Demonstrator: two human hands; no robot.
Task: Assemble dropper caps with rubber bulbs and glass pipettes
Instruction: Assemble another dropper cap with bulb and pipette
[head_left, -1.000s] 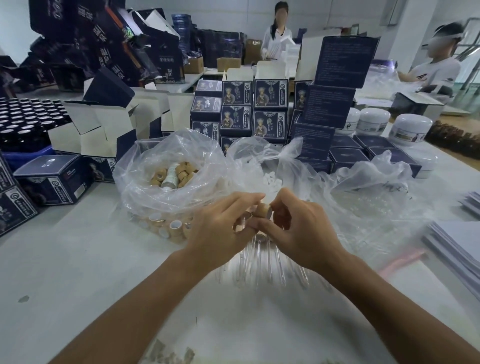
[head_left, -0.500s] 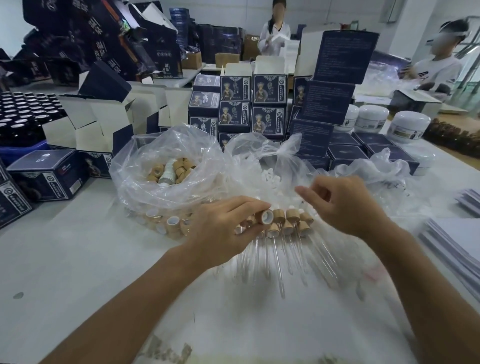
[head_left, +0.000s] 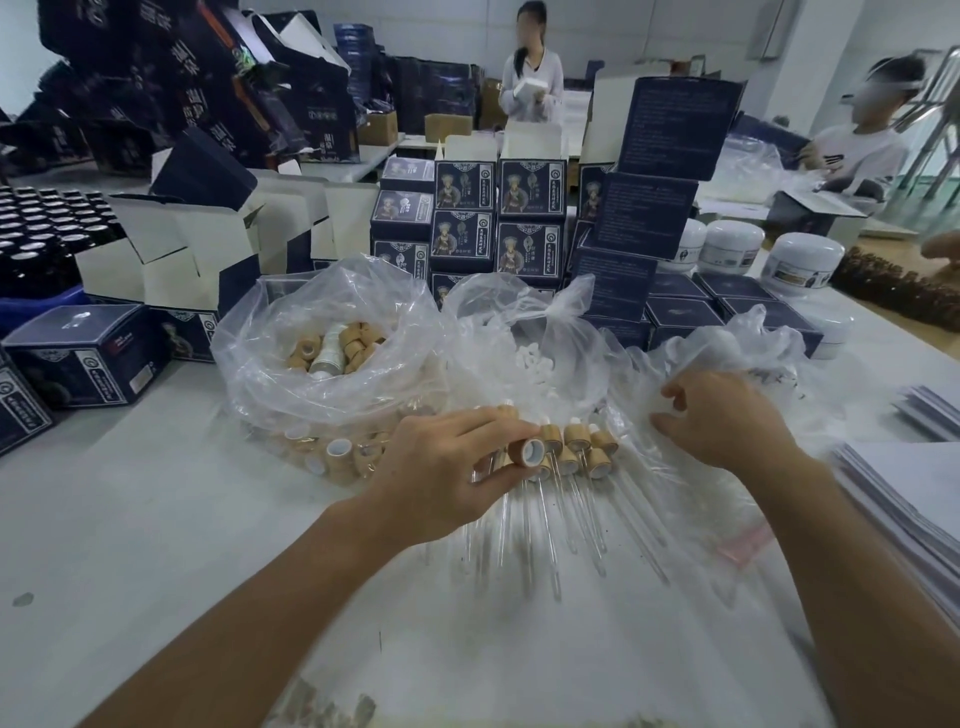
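One bamboo dropper cap (head_left: 525, 453) sits pinched in my left hand (head_left: 452, 467), opening facing right toward my empty, loosely curled right hand (head_left: 727, 415) over the pipette bag (head_left: 753, 358).

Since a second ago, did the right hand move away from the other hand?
Yes. The right hand moved right, away from the left hand and the row of finished droppers, onto the crumpled plastic bag.
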